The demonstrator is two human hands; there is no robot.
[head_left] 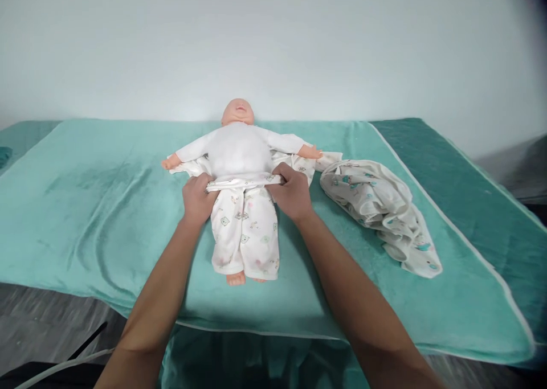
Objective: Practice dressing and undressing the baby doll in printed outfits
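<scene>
A baby doll [239, 147] lies on its back, head toward the wall, arms spread wide. Its body and sleeves are plain white, and its feet stick out of white printed pants [245, 229]. My left hand [199, 198] is closed on one side of the pants' waistband, at the doll's waist. On the other side, my right hand [291, 192] grips the same waistband, which is stretched between the two. Behind the doll's arms a printed white garment [304, 164] lies spread, partly hidden under the body.
A crumpled printed white cloth [380, 207] lies right of the doll. Under everything is a green plush cover [106, 218] with a pale edge, its front hanging over the bed's side. A white wall [273, 47] stands behind. At lower left a pale cable [64, 363] runs near the floor.
</scene>
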